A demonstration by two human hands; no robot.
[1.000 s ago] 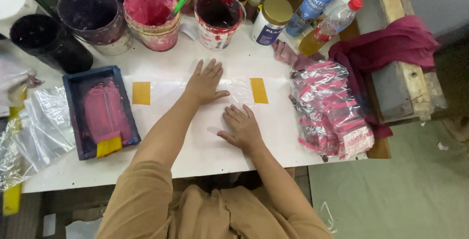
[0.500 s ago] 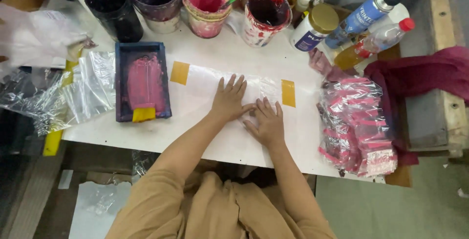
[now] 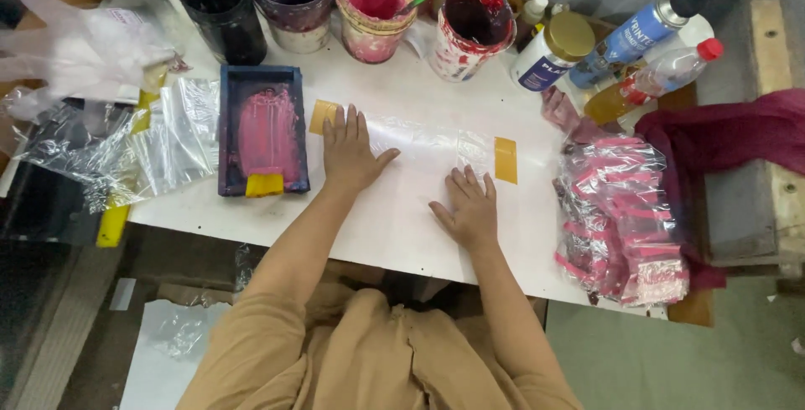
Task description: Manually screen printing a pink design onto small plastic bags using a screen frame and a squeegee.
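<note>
Your left hand (image 3: 350,152) and right hand (image 3: 470,207) lie flat, fingers spread, on the clear film (image 3: 423,143), gripping nothing. The film lies between two yellow tapes (image 3: 506,159), beside the pink tray (image 3: 262,130).

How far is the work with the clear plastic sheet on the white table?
Done: a pile of pink-printed bags lies at the right. In hand: the left hand and the right hand press a clear plastic sheet flat between two yellow tape pieces. Left: this sheet shows no pink yet, and the pink-inked frame rests aside.
</note>
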